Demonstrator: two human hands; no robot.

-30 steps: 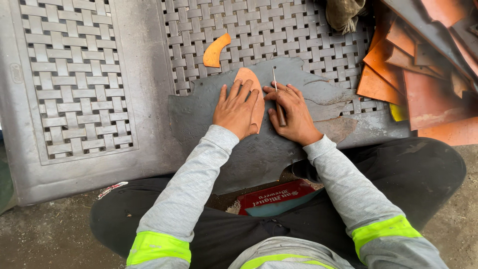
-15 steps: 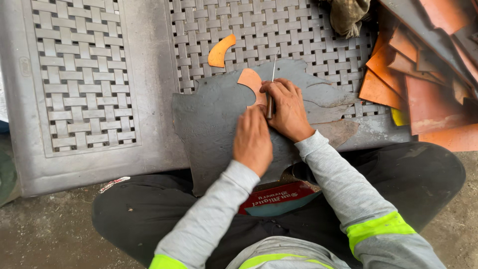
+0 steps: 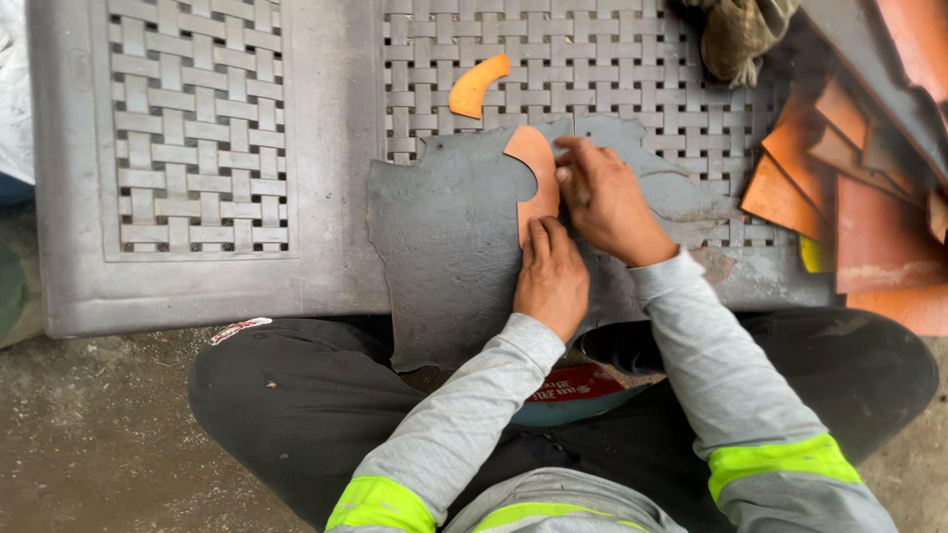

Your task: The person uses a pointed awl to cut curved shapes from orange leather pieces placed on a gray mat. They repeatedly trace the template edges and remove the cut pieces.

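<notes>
1. Pressing down on an orange template (image 3: 533,178), the left hand (image 3: 551,276) is seen with its fingers held together and flat on the piece's lower end; the template lies on a dark grey sheet (image 3: 444,247) spread across a grey woven-pattern worktop (image 3: 197,148) and partly over the lap.
2. A thin tool, barely visible, appears to be pinched in the closed fingers of the right hand (image 3: 607,202) at the template's right edge.
3. Should the left-hand pressure be eased, the template could be shifted and the line spoiled.
4. A slip of the tool could bring it against the nearby left fingertips.
5. The overhanging sheet could be dragged off the worktop's edge.
6. A second orange cut piece (image 3: 478,85) lies apart; stacked orange sheets (image 3: 839,197) sit at right.
</notes>
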